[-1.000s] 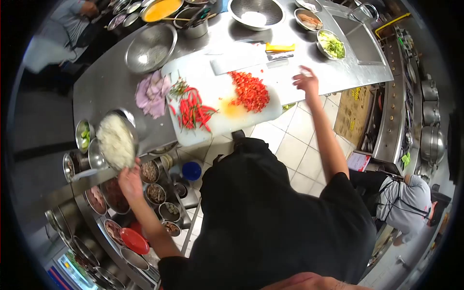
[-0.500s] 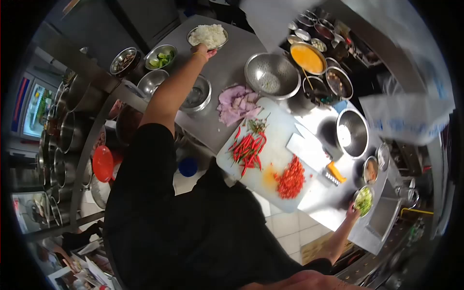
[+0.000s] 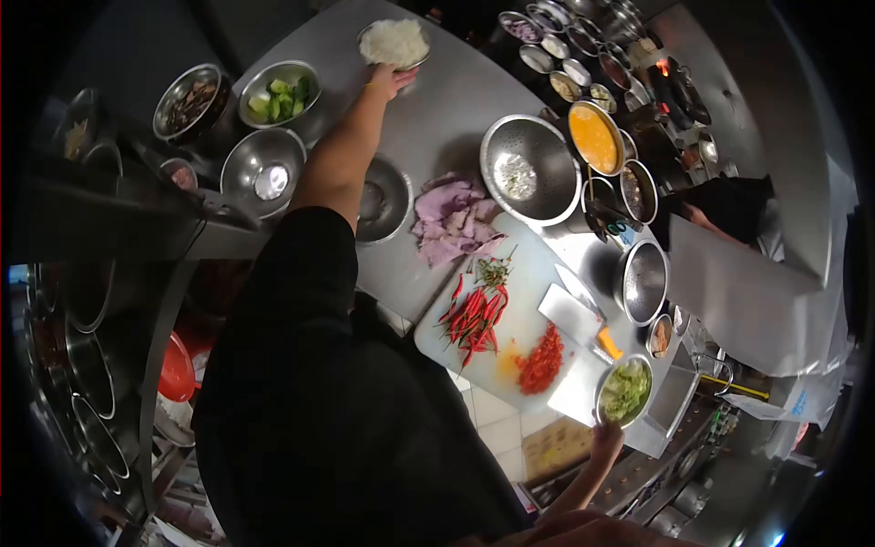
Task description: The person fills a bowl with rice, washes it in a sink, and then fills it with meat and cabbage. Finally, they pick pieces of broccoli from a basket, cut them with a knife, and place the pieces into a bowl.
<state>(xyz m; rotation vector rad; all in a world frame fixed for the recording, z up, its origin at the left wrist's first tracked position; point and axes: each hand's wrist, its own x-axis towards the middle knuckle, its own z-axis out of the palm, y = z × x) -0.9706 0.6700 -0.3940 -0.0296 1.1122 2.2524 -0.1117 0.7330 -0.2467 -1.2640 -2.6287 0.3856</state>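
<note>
At the far end of the counter, my left hand (image 3: 394, 80) grips the near side of a metal bowl of white rice (image 3: 394, 43). My right hand (image 3: 608, 438) holds a metal bowl of chopped greens (image 3: 625, 390) by its near rim, by the right corner of the white cutting board (image 3: 439, 330). On the board lie whole red chilies (image 3: 478, 319), a heap of chopped red chili (image 3: 541, 361), green stems (image 3: 492, 272) and a cleaver (image 3: 571, 315) with a yellow handle. Purple leaves (image 3: 451, 219) rest beyond the board.
A perforated bowl (image 3: 538, 187) and an orange liquid (image 3: 594, 137) in a bowl stand behind the board. Cut green vegetables (image 3: 279, 100) fill a bowl at left, near a shiny metal bowl (image 3: 244, 173). A person in dark clothing (image 3: 729, 211) is across the counter.
The bowl of greens in my right hand has come closer to the cutting board and the cleaver handle. My left hand stays at the rice bowl. The view has shifted.
</note>
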